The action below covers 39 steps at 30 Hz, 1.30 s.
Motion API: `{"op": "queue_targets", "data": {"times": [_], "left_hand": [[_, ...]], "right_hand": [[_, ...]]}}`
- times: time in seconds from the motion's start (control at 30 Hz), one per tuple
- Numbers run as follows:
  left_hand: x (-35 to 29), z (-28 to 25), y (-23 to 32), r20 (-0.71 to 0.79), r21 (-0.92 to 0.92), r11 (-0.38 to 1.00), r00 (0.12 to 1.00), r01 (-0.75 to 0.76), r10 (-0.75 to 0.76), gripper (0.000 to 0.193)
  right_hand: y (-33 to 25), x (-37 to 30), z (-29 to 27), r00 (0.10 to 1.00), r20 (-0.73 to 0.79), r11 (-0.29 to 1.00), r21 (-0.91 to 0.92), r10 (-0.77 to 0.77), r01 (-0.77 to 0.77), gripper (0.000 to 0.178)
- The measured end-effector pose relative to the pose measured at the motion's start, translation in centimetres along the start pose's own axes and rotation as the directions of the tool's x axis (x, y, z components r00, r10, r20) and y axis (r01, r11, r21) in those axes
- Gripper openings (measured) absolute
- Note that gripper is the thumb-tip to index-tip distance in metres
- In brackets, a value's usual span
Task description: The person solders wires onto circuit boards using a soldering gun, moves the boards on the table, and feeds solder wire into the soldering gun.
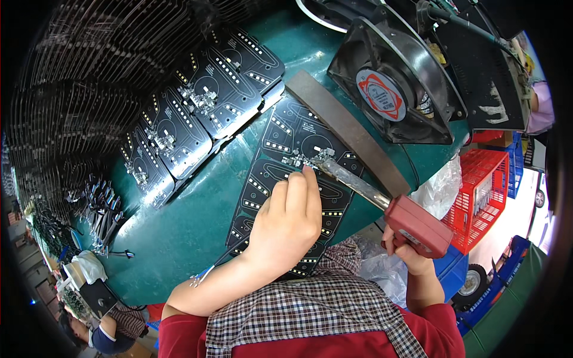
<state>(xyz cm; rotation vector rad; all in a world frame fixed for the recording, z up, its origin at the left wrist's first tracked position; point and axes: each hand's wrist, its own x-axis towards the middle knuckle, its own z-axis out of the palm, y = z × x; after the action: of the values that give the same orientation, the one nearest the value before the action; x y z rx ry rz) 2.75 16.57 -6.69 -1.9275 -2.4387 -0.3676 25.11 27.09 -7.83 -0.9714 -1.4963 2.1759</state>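
Note:
My left hand [289, 212] bends over a black circuit board [256, 194], its fingers pinched together beside a cluster of small silvery parts. A black cable [224, 258] runs out from under this hand toward the lower left and ends in thin blue and white wires. The fingers close on the cable's other end, largely hidden. My right hand [412, 258] is wrapped round the red handle of a soldering gun [418, 230]. Its metal barrel slants up and left, and the tip meets the board's parts just right of my left fingertips.
A dark metal bar [349, 134] lies along the board's far right edge. Behind it stands a black fan [394, 80]. More circuit boards [209, 89] lie at the back left, near bundled cables [101, 212]. Red crates [477, 197] are at the right; another person [110, 334] is at the lower left.

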Motion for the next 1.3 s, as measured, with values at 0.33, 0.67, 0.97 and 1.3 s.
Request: {"op": "queue_targets", "data": {"times": [0.33,0.67,0.97,1.3], "left_hand": [[0.2,-0.1,0.1,0.034,0.035,0.999,0.999,-0.022,0.021,0.044],[0.3,-0.1,0.9,0.021,0.151,0.988,0.999,0.036,-0.039,0.041],[0.3,-0.1,0.5,0.01,0.031,0.999,1.0,0.018,-0.019,0.039],[0.3,0.0,0.7,0.059,-0.002,1.0,0.998,0.021,-0.02,0.041]], "right_hand": [[-0.8,0.3,-0.1,0.997,-0.044,0.926,-0.376,-0.061,0.04,0.071],[-0.6,-0.3,0.4,0.993,-0.069,0.967,-0.243,-0.094,0.075,0.071],[-1.1,0.1,0.4,0.997,-0.029,0.978,-0.198,-0.071,0.064,0.07],[-0.9,1.3,-0.8,0.877,0.273,0.64,-0.603,-0.396,0.477,0.066]]}}
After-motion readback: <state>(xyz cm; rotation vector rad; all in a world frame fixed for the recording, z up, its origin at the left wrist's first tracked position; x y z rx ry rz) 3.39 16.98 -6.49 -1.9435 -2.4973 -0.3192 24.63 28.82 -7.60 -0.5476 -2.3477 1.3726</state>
